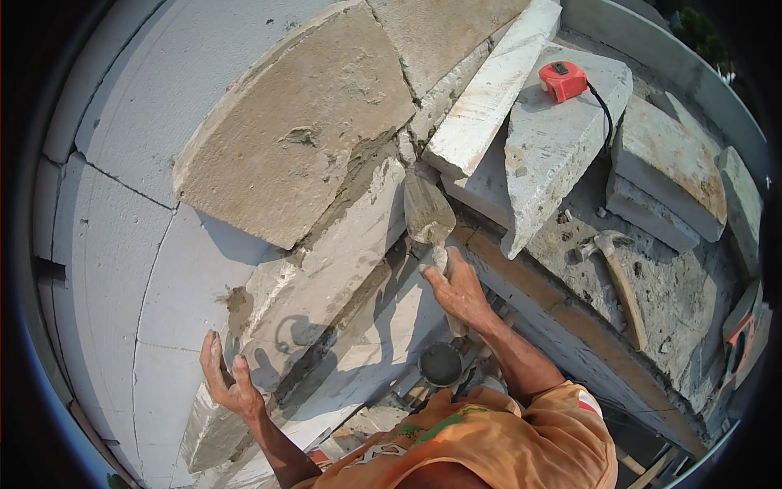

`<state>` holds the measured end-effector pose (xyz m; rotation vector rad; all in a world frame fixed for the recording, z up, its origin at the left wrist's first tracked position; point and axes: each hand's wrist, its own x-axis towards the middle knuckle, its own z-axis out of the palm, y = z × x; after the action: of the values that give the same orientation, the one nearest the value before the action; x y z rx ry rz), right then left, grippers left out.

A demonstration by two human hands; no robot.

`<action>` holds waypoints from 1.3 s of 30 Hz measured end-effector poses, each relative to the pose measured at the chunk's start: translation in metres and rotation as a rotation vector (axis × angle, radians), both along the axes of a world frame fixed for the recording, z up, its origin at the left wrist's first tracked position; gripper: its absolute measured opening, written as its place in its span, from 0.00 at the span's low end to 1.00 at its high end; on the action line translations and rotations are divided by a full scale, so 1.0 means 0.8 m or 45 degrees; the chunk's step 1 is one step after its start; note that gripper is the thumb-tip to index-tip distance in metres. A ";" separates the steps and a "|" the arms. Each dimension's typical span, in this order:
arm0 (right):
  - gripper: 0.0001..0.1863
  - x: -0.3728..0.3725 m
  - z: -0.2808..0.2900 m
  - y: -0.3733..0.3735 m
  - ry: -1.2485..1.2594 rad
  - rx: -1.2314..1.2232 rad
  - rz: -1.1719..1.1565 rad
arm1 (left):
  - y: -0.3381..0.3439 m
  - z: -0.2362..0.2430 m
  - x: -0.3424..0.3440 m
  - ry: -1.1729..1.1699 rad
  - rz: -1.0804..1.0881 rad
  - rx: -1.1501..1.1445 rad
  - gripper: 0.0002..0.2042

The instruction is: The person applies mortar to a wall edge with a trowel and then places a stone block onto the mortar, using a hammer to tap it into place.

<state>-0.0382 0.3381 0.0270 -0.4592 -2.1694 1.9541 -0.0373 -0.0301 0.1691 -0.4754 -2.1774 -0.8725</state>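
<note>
My right hand (461,292) is closed round the handle of a pointing trowel (428,209). The mortar-smeared blade points away from me, beside the far end of a long pale block (322,289). My left hand (232,385) is open at the near left end of that block, its thumb and fingers apart; whether it touches the block I cannot tell. Grey mortar (358,179) fills the joint between the long block and a large tan slab (301,122). A dab of wet mortar (238,308) clings near the left hand.
To the right, a red tape measure (562,81) lies on a cut block (566,134). A claw hammer (615,281) rests on the rough ledge (562,236), near stacked block pieces (668,167). A dark bucket (441,364) stands lower down by my body. Light block wall (122,228) rises at left.
</note>
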 end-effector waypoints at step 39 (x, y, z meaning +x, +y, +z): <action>0.16 0.024 0.018 -0.031 0.090 0.053 0.085 | -0.003 -0.085 0.060 -0.030 0.114 -0.070 0.24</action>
<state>-0.0193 0.3134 0.0413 -0.3096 -2.2033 1.9241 0.0108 -0.0328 0.1010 -0.3931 -2.2307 -0.7751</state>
